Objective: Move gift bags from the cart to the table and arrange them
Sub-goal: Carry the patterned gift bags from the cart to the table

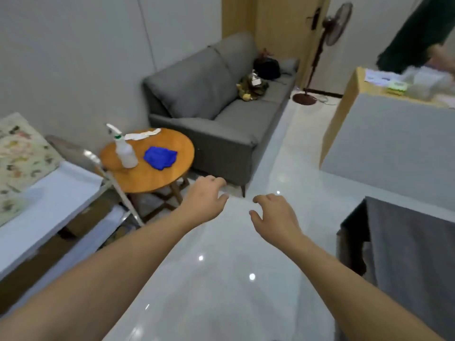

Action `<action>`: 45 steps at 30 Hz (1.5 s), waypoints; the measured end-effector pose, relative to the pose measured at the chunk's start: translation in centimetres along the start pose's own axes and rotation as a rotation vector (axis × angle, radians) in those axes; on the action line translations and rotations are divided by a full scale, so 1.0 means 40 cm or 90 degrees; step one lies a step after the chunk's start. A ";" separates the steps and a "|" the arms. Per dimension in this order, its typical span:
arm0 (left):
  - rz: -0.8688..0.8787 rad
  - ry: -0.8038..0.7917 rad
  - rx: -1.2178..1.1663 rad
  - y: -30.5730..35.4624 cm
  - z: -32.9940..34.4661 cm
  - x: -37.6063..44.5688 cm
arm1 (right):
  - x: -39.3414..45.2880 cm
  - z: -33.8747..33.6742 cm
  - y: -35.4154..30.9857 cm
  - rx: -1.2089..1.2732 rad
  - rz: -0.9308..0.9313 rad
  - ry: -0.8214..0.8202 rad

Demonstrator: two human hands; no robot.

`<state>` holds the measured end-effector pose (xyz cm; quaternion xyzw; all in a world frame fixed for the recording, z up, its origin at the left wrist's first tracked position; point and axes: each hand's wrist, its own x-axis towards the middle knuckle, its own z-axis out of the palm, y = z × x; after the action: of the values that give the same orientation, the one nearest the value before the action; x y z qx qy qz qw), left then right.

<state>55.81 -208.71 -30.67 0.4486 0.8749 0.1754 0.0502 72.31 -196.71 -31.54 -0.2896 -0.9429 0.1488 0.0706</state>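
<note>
Both hands, left (205,198) and right (273,215), hang loosely curled, holding nothing. Cart (49,200) stands near left; one floral bag (17,153) shows there. Risk: a hasty one-handed grab could crumple it.

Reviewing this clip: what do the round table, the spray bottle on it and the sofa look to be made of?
Round table: looks like wood with a warm, smooth, slightly glossy finish; grain is faintly visible, though it could be veneer.
Spray bottle: translucent whitish plastic, with a white trigger head.
Sofa: grey woven fabric, matte, with soft creases at the cushions.
</note>
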 end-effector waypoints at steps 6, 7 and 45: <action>-0.237 0.080 0.007 -0.393 -0.152 -0.170 | 0.167 0.158 -0.389 0.005 -0.278 -0.075; -0.276 0.092 0.008 -0.442 -0.174 -0.199 | 0.191 0.185 -0.451 0.009 -0.321 -0.091; -0.658 0.414 0.108 -1.588 -0.757 -0.244 | 0.818 0.658 -1.765 0.163 -0.555 -0.252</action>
<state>5.42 -258.52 -25.43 -0.1077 0.9606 0.1860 -0.1764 2.54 -240.09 -32.19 0.1764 -0.9457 0.2723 -0.0192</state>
